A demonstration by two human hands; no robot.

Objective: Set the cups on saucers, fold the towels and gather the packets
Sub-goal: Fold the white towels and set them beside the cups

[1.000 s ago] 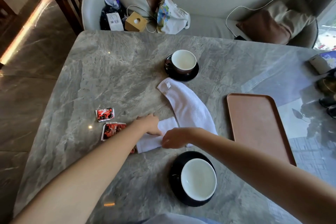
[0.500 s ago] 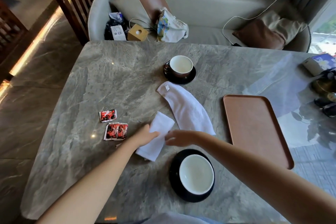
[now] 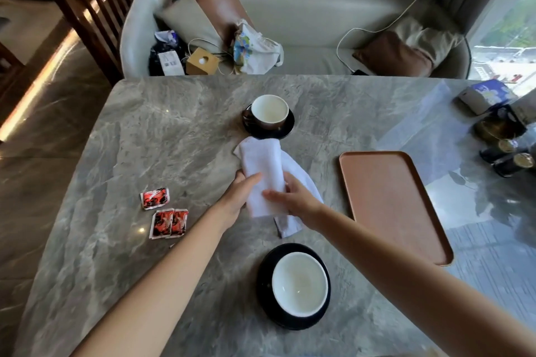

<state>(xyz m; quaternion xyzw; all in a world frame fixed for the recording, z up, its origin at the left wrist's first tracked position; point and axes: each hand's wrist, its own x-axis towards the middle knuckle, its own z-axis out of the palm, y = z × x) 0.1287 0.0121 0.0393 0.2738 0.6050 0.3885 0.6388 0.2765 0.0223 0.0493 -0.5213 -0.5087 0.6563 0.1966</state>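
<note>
head: towel [image 3: 262, 171] between fingers [image 3: 274, 194]

1. The surface [image 3: 162, 130] is grey veined marble with rounded corners, filling the middle and lower frame.
2. Upper centre: a dark far saucer [image 3: 286, 128] carrying a far cup [image 3: 269, 110].
3. Lower centre: a black near saucer [image 3: 265, 284] carrying a near cup [image 3: 300, 282].
4. Centre: a folded towel [image 3: 262, 162] lies over a second towel [image 3: 295, 165], which spreads flat, its far end just beside the far saucer.
5. Left of centre: a red single packet [image 3: 155, 198], and below it a joined pair [image 3: 169, 223].
6. Right of centre: an orange-brown tray [image 3: 388, 200].
7. Right edge: dark jars [image 3: 500, 127] and a pale box [image 3: 478, 97].
</note>
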